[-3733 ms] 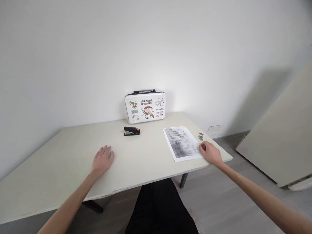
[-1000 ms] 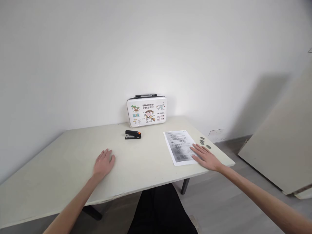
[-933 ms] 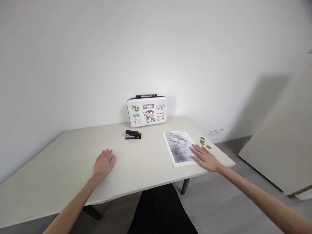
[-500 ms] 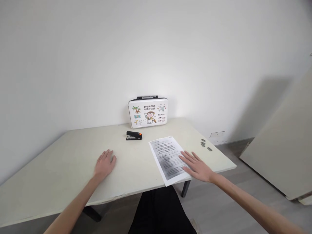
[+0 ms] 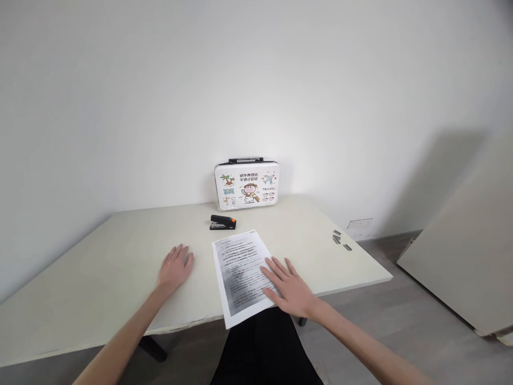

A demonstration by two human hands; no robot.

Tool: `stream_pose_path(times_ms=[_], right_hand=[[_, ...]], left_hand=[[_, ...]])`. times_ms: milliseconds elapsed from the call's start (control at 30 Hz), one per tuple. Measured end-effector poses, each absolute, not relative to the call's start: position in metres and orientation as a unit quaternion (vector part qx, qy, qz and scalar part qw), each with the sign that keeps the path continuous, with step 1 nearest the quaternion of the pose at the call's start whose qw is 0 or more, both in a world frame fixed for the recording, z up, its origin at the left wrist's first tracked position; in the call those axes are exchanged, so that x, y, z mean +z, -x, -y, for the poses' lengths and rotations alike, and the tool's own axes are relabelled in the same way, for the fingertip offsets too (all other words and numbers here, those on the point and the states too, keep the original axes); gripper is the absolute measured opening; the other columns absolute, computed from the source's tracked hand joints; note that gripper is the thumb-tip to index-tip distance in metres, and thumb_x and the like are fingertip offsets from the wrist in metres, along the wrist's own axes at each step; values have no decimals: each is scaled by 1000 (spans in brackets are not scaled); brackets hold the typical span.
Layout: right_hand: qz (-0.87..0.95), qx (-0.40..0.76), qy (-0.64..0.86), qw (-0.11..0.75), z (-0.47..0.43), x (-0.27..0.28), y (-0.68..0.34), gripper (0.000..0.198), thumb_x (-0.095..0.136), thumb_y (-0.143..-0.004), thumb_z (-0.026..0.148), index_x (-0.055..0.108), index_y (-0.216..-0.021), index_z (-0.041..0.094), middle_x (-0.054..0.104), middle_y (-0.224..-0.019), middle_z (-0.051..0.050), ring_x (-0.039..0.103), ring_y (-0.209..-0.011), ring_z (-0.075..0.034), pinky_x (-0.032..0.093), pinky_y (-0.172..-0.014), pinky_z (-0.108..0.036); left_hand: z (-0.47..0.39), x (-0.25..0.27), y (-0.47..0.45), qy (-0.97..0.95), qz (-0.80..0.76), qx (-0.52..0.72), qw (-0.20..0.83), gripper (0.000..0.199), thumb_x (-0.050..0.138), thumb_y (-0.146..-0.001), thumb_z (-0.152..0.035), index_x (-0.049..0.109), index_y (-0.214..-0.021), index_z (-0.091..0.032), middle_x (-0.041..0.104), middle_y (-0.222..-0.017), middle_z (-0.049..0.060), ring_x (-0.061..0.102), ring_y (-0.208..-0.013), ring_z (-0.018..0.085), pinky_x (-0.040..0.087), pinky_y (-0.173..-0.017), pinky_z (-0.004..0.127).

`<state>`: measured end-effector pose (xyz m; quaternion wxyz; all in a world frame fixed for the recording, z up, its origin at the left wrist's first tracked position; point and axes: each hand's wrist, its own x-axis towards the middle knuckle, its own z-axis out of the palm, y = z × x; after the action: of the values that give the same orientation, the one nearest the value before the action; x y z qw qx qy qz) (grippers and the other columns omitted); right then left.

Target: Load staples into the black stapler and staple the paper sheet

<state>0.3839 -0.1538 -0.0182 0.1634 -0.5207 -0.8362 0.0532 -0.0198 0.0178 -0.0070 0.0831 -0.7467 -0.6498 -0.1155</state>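
Observation:
Printed paper (image 5: 240, 272) lies at the front of the table, its near end jutting over the edge. Across the paper's right side rests my right hand (image 5: 290, 289), flat with fingers spread. My left hand (image 5: 175, 267) lies palm down on the tabletop to the left of the paper, holding nothing, its thumb apart from the fingers. Just beyond the paper's far edge stands a black stapler (image 5: 223, 222) with an orange part at its right end. Whether the paper is one sheet or more, I cannot tell.
A white case (image 5: 247, 186) with cartoon prints and a black handle leans upright against the wall at the table's back. Several small strips of staples (image 5: 336, 239) lie near the right edge of the white table (image 5: 100, 267). A pale panel (image 5: 460, 256) stands at the right.
My right hand and the paper under it have moved left and toward me, so more of the paper overhangs the front edge. My left hand stays in place on the table.

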Motion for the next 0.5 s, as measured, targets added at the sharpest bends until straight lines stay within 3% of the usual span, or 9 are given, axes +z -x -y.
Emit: stream_pose_path(times_ms=[300,500], right_hand=[[804,106,555,183,156,-12,-295,73,14,-108,65,22,-169,26,6,-176,-2,6,-164,-32,-2,-130,-63],[779,101,587,194,156,-12,-273,76,14,-107,66,30,-168,25,11,-176,-4,8,-163,-34,0,-130,-66]], left_hand=[[-18,-8,21,745,657,-102,61,68,34,-104,-55,55,-151,-11,45,-164,16,36,-155,33,27,-128,47],[-19,-8,21,745,658,-97,50,73,37,-102,-59,51,-154,-9,41,-166,17,32,-157,33,24,-129,47]])
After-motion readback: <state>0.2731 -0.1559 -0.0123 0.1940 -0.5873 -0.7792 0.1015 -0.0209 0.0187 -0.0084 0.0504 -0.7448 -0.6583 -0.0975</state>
